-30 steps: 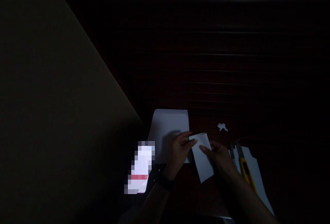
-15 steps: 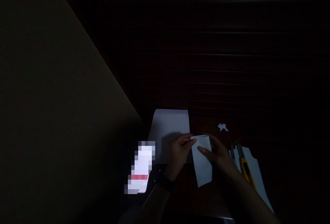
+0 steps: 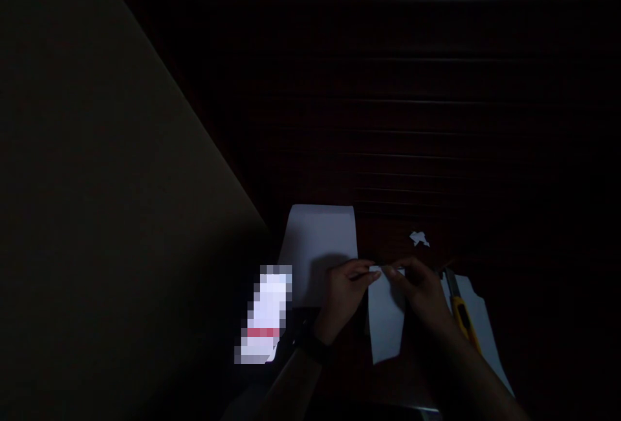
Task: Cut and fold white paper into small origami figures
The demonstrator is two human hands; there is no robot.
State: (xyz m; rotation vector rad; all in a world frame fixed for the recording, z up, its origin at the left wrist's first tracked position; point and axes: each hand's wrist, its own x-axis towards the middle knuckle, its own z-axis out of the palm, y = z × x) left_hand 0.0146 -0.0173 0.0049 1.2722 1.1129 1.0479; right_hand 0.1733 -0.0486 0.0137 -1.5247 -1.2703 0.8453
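Note:
A folded piece of white paper [image 3: 386,317] hangs between my hands, its lower end narrowing to a slanted tip. My left hand [image 3: 345,291] pinches its upper left corner between thumb and fingers, and a dark band circles that wrist. At the top right edge, my right hand [image 3: 421,291] pinches the same paper with thumb and fingertips. Behind my left hand lies a larger white sheet [image 3: 323,233], partly shadowed. A yellow utility knife [image 3: 464,321] rests to the right of my right forearm.
Several small white paper scraps [image 3: 419,238] lie on the dark wooden surface beyond my right hand. More white paper [image 3: 490,337] sits under the knife. A lit phone [image 3: 266,314], its screen blurred, is at the left. A wall [image 3: 121,182] rises along the left side.
Both hands have come down slightly and to the right with the paper, which now hangs straighter. My right thumb has shifted from the paper's face up to its top edge.

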